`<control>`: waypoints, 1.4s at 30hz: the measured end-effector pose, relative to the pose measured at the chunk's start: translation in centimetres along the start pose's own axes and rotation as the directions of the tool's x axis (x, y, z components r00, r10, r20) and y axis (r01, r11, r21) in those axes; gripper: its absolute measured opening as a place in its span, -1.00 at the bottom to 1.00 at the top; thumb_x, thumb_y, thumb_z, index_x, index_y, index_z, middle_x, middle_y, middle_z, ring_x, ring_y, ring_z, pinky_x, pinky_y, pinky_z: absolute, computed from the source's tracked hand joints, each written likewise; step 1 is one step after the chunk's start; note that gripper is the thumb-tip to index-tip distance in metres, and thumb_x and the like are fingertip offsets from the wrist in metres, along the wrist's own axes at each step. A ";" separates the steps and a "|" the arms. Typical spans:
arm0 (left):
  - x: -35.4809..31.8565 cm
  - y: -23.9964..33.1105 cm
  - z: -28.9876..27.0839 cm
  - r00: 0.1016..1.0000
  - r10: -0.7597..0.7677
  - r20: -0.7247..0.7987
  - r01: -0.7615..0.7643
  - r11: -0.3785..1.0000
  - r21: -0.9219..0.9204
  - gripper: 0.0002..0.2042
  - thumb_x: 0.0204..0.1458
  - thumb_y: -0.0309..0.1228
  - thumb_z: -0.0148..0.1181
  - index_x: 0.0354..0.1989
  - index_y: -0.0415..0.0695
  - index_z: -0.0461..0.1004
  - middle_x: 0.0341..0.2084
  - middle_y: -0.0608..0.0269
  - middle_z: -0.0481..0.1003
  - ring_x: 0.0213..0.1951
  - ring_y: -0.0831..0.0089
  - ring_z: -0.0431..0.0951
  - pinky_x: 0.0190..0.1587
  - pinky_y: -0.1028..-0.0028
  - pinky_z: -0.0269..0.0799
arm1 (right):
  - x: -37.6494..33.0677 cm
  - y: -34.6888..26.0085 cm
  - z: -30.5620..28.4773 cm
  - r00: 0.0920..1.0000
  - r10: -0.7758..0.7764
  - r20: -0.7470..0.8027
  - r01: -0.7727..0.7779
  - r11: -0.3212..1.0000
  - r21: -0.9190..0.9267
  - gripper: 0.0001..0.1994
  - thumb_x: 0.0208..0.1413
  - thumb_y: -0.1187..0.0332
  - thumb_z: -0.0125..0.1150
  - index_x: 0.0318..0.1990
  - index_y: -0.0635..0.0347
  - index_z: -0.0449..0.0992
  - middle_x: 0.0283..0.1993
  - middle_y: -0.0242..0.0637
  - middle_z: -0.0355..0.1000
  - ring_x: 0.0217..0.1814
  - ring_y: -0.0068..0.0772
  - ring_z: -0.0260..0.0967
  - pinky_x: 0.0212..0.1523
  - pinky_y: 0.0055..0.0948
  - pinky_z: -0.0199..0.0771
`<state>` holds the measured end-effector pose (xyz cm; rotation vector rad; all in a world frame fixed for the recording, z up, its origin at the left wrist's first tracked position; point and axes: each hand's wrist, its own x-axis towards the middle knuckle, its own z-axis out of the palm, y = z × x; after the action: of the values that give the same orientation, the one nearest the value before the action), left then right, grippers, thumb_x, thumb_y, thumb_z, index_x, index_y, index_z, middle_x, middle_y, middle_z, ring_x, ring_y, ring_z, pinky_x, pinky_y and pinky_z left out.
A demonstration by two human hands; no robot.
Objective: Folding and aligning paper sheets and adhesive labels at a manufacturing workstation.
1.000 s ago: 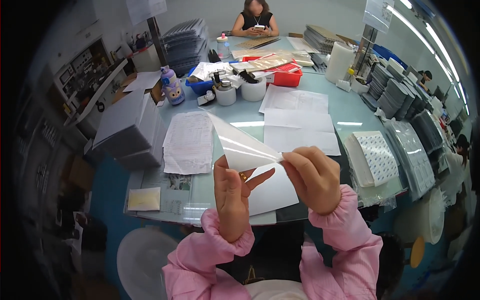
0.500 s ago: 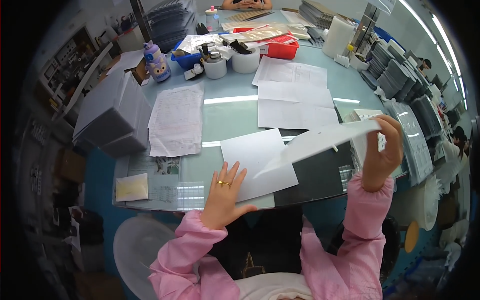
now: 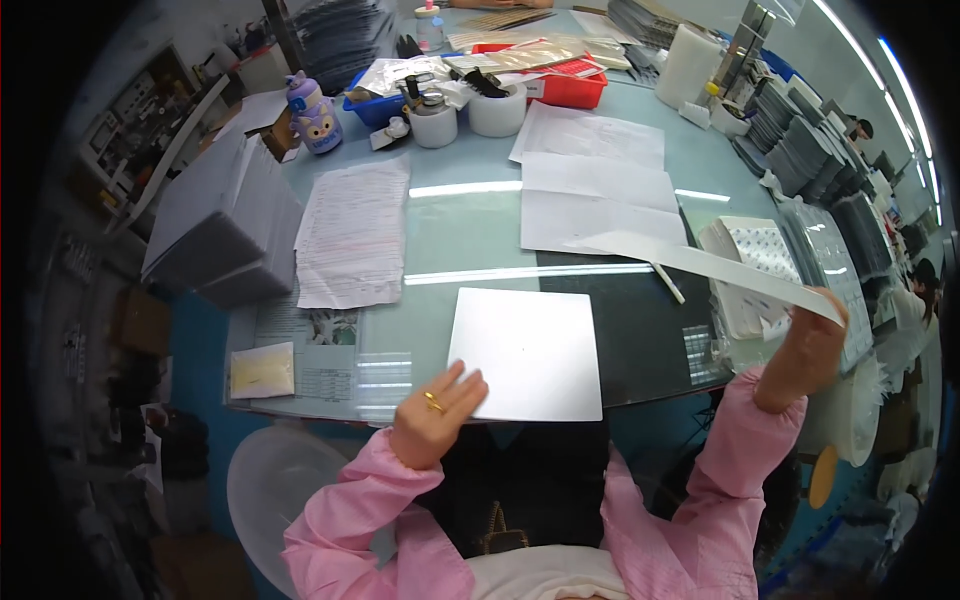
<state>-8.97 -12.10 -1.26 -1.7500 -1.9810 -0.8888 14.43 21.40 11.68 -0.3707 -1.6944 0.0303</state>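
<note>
A square white sheet (image 3: 530, 350) with a smooth, bright surface lies at the table's near edge. The fingers of my left hand (image 3: 438, 415) rest outstretched on its lower left corner; a gold ring is on one finger, and the thumb is hidden. Off to the right, my right hand (image 3: 812, 345) is closed on one end of a thin, whitish, see-through film (image 3: 725, 270). The film is raised over the dark mat, seen nearly edge-on and apart from the sheet, its free end pointing left toward some folded papers (image 3: 600, 205).
On the left are a written paper (image 3: 352, 235), a tall stack of grey sheets (image 3: 225, 230) and a small yellowish packet (image 3: 262, 371). A white pen-like stick (image 3: 668, 284) lies beside a patterned pad (image 3: 760, 255). Blue (image 3: 375, 110) and red bins (image 3: 570, 90) stand at the back.
My right hand has swung right and nearer with the film, which no longer overlaps the white sheet. The sheet has turned straighter and nearer the edge; my left hand has shifted toward me.
</note>
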 end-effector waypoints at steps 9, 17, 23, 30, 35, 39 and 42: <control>2.2 0.0 -0.5 0.362 -0.932 -0.028 0.234 0.120 -0.965 -0.69 0.28 -0.57 -0.02 0.19 -0.14 0.30 0.00 0.20 0.47 -0.05 0.36 0.56 -0.07 0.29 0.67 | -0.1 2.4 -4.2 0.961 0.192 -0.199 -0.164 0.975 0.148 -0.82 0.29 0.39 0.18 -0.07 0.30 0.52 -0.21 -0.25 0.55 -0.14 -0.46 0.51 -0.13 -0.55 0.53; 2.1 1.4 1.3 0.408 -0.888 0.215 0.168 -0.158 -0.973 -0.54 0.26 -0.64 -0.06 0.32 -0.09 0.13 0.19 0.20 0.34 0.12 0.30 0.48 0.08 0.26 0.60 | -1.3 2.2 -4.0 0.910 0.375 -0.179 -0.332 0.914 0.232 -0.86 0.24 0.38 0.26 -0.12 0.20 0.54 -0.22 -0.35 0.53 -0.29 -0.71 0.42 -0.25 -0.72 0.45; 1.1 1.1 3.2 0.439 -0.863 0.251 0.137 -0.211 -0.968 -0.60 0.26 -0.65 -0.10 0.26 -0.12 0.21 0.16 0.19 0.37 0.13 0.31 0.48 0.15 0.21 0.56 | -1.7 1.9 -3.3 0.896 0.418 -0.151 -0.367 0.887 0.280 -0.86 0.24 0.35 0.27 -0.14 0.20 0.54 -0.23 -0.40 0.51 -0.28 -0.72 0.41 -0.27 -0.73 0.42; 1.2 1.3 3.4 0.432 -0.862 0.264 0.135 -0.228 -0.964 -0.66 0.28 -0.63 -0.09 0.21 -0.15 0.25 0.12 0.18 0.41 0.12 0.30 0.49 0.17 0.19 0.54 | -2.3 2.6 -3.4 0.879 0.461 -0.117 -0.417 0.865 0.279 -0.85 0.25 0.33 0.27 -0.14 0.20 0.53 -0.26 -0.43 0.49 -0.32 -0.75 0.37 -0.30 -0.76 0.38; 1.3 1.3 3.4 0.432 -0.862 0.264 0.124 -0.233 -0.965 -0.68 0.28 -0.62 -0.09 0.19 -0.16 0.26 0.11 0.17 0.41 0.11 0.29 0.50 0.18 0.19 0.53 | -2.7 3.1 -3.2 0.882 0.460 -0.105 -0.422 0.868 0.262 -0.83 0.27 0.28 0.25 -0.14 0.17 0.52 -0.26 -0.45 0.50 -0.32 -0.82 0.35 -0.32 -0.80 0.34; 1.3 1.2 3.6 0.421 -0.865 0.272 0.121 -0.243 -0.962 -0.68 0.28 -0.63 -0.09 0.19 -0.16 0.26 0.11 0.17 0.42 0.11 0.29 0.49 0.18 0.18 0.53 | -2.8 2.9 -3.1 0.878 0.473 -0.077 -0.433 0.852 0.294 -0.89 0.26 0.36 0.24 -0.14 0.16 0.53 -0.27 -0.44 0.50 -0.31 -0.78 0.36 -0.31 -0.76 0.34; 1.1 1.2 3.4 0.416 -0.870 0.265 0.109 -0.241 -0.964 -0.67 0.27 -0.64 -0.08 0.19 -0.16 0.26 0.11 0.18 0.42 0.11 0.29 0.50 0.18 0.17 0.53 | -3.0 2.6 -2.4 0.861 0.504 -0.067 -0.465 0.833 0.300 -0.89 0.26 0.37 0.24 -0.14 0.17 0.53 -0.28 -0.46 0.49 -0.32 -0.79 0.33 -0.32 -0.76 0.32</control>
<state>-7.57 -8.97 -2.80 -0.1419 -1.5077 -3.2926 17.72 22.66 8.59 -0.5729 -1.3896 0.5992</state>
